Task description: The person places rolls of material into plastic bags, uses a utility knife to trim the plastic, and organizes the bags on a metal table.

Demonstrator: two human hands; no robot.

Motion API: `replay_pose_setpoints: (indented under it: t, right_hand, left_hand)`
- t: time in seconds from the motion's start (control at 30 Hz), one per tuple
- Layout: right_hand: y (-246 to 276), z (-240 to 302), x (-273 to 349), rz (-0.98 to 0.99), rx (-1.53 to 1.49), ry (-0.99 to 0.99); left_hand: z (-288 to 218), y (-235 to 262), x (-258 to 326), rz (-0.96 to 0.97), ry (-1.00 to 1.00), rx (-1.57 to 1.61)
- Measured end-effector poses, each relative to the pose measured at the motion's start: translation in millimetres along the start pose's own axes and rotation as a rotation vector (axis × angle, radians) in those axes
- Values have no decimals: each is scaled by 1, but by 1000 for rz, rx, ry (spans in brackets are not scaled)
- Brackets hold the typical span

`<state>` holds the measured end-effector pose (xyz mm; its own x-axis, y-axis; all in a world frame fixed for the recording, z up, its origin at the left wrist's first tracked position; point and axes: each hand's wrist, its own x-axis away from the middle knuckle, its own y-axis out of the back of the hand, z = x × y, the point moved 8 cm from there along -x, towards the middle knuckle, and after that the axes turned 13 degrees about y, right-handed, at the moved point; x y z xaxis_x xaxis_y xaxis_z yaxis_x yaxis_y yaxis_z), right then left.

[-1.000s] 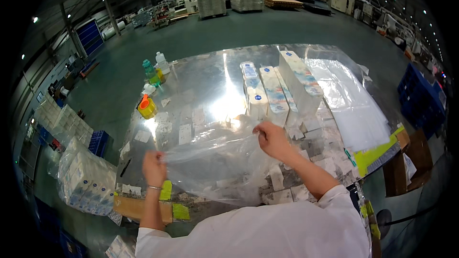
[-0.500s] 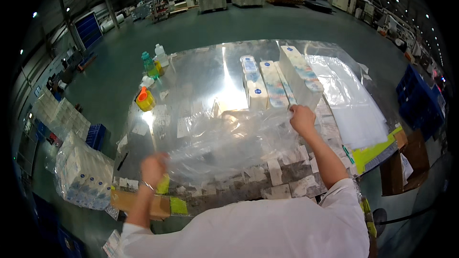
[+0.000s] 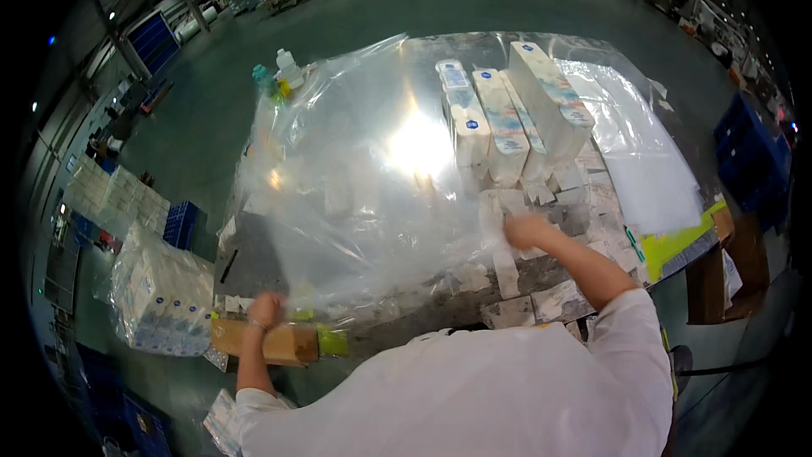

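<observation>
One large clear plastic bag (image 3: 355, 195) is spread, billowing, across the frame's centre; nothing is seen inside it, and three long packs (image 3: 507, 118) lie unbagged at upper centre. Its edges are pinched shut by right hand (image 3: 526, 230) and left hand (image 3: 265, 309).

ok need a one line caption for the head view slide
Head view: both hands, left hand and right hand, spread a large clear plastic bag over a steel table beside long wrapped packs.

I see dim hall light from ceiling lamps, hard glare off the clear plastic sheet (image 3: 364, 178) mid-table, motion blur on both hands, and fisheye bending toward the black rim.
</observation>
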<state>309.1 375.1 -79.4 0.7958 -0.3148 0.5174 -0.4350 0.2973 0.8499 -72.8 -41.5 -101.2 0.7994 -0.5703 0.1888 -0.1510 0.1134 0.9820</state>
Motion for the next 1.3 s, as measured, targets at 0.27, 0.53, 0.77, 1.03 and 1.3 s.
replay_pose_setpoints:
  t: [0.27,0.53,0.77,1.03,1.3]
  right_hand:
    - [-25,23,-23,-194,-268,167]
    - [55,38,-42,-97,-423,461]
    - [155,-115,-149,-959,-327,-132]
    - [142,-114,-217,-1017,-317,-523]
    - [115,-77,-163,-832,-338,-467]
  left_hand:
    - [-23,63,19,-406,-34,149]
    - [-138,-41,17,-32,-281,180]
    - [-191,-19,36,-239,-349,347]
    - [-201,-53,12,-103,-329,572]
    - [-228,-63,-8,-84,-422,700]
